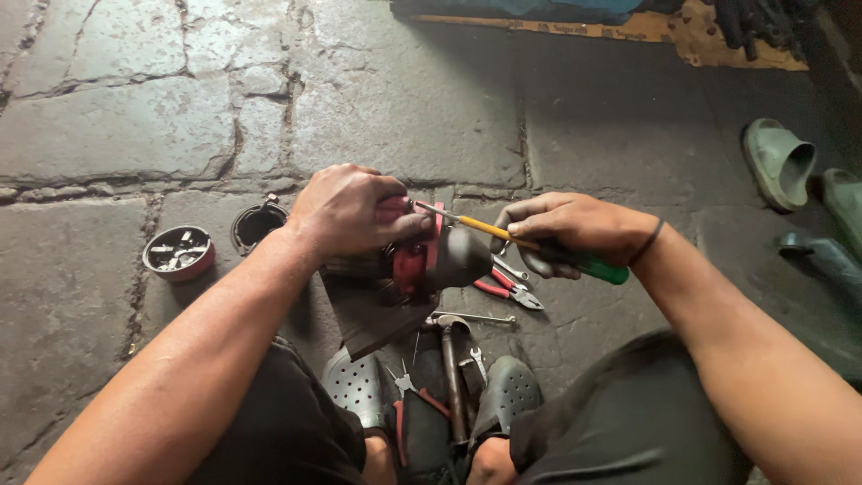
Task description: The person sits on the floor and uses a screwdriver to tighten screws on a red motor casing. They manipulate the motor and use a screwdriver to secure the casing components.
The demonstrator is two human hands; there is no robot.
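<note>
Head view: left hand [346, 211] clamps the red-and-grey motor part [431, 256] on a floor board, right hand [561, 232] grips a screwdriver [503, 233] whose tip, if angled, could slip off.

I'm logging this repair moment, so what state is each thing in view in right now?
left hand: closed over the red and grey motor part, pressing it on the wooden block
right hand: grip shut on the screwdriver, tip at the part
red-handled pliers: lying on the stone floor, untouched
hammer: lying between the feet
round tin: open, small parts inside
black ring: lying loose
green sandal: off, on its side
</note>
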